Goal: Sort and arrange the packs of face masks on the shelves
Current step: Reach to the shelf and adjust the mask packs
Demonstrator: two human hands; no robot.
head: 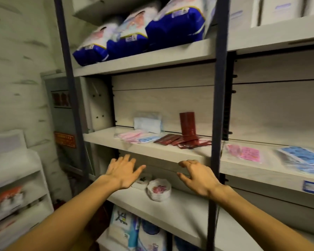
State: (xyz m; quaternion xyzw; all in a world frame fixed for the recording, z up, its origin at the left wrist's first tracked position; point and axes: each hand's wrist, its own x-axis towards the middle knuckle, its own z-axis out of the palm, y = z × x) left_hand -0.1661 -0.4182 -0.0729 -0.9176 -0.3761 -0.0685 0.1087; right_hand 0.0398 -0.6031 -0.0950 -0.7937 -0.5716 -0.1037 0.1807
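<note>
Packs of face masks lie on the middle shelf (158, 151): a pink pack (130, 135), a light blue pack (149, 139), several dark red packs (179, 141) lying flat and one dark red pack (188, 124) standing against the back panel. A white-blue pack (148, 122) leans at the back. On the shelf section to the right lie a pink pack (245, 153) and blue packs (303, 160). My left hand (123, 171) and my right hand (198, 176) hover just below the shelf's front edge, fingers spread, holding nothing.
Large blue-and-white bags (147, 31) fill the shelf above. A stack of patterned plates (159, 190) sits on the shelf below, near my hands. A dark upright post (217, 105) divides the shelf sections. A white rack (13, 187) stands at the left.
</note>
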